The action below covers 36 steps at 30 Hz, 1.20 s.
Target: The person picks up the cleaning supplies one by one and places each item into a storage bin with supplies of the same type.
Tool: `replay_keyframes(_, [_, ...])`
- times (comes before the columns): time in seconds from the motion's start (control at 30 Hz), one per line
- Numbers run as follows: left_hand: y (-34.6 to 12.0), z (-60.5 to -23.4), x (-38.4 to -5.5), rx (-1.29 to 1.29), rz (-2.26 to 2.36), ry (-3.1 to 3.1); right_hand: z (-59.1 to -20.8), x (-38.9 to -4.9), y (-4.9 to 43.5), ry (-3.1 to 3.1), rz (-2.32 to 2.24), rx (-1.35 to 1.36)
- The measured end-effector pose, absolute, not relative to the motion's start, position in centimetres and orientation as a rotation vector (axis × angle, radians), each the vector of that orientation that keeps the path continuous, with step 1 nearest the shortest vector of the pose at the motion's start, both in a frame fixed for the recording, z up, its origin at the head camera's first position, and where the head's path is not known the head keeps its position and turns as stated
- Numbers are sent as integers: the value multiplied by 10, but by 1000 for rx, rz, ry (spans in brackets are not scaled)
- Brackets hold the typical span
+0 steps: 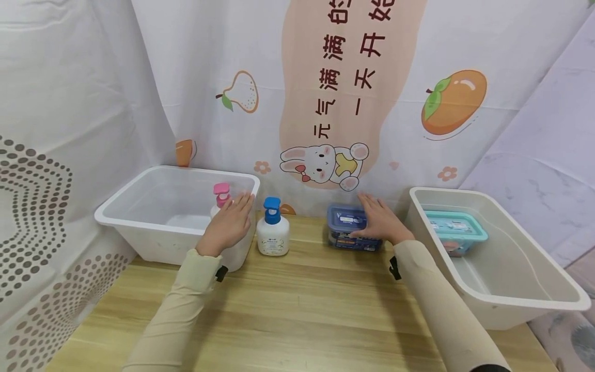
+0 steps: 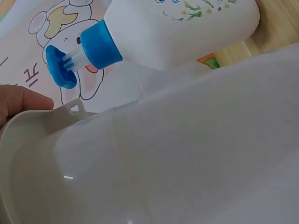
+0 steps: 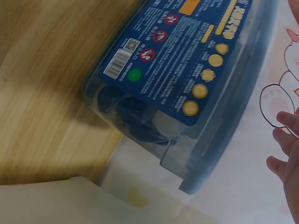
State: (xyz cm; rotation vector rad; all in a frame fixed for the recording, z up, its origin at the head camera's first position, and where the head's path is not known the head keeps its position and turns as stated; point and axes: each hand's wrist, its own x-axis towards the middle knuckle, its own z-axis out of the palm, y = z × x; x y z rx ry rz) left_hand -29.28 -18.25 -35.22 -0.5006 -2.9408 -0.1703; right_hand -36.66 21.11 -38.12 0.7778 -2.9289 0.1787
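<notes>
The left bin (image 1: 153, 238) holds a pink-topped pump bottle (image 1: 222, 197), the right bin (image 1: 534, 276) a teal-lidded box (image 1: 453, 230), and between them a blue-lidded box (image 1: 343, 219) (barcoded, its fine print seemingly too blurred to read) sits by the right hand (image 1: 380, 222), fingers apart, while the left hand (image 1: 229, 226) lies at the left bin's right rim, fingers straight, nearly together.

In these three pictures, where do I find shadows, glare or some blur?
Head view: soft shadows across the wooden table; left wrist view: dim, with small bright glints on the tub; right wrist view: a soft shadow beside the blue-lidded box, smallest print slightly blurred.
</notes>
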Motion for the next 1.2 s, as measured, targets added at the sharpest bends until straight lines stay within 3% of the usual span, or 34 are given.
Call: replay_keyframes(1.2, [-183,-355,-294,-481,-157,-2918,-398,-389,217,-3016,107,796])
